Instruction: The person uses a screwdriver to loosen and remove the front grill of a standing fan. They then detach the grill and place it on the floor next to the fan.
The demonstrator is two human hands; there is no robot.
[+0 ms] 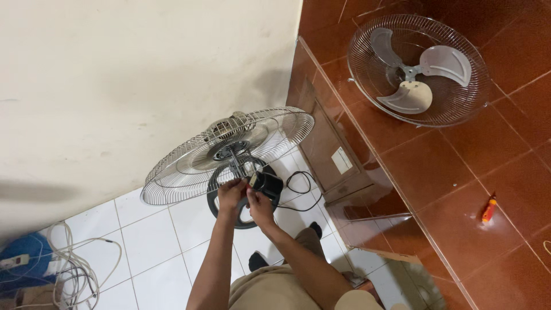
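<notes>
A standing fan with only its rear wire guard (189, 166) fitted is tilted in front of me, its motor housing (229, 127) behind the guard. My left hand (231, 192) and my right hand (259, 205) are both closed around the fan's neck (244, 167), just below the guard's hub, next to a black box-shaped part (268, 183). The fan's round dark base (217, 208) sits on the white floor tiles beneath my hands. Exactly what the fingers pinch is hidden.
On the red-brown tiled counter (459, 172) at right lie the front wire guard (367, 86) with the three-blade propeller (416, 72) inside it, and an orange screwdriver (488, 209). A black cord (298, 186) trails on the floor. White cables (69, 270) and a blue object (23, 255) lie at lower left.
</notes>
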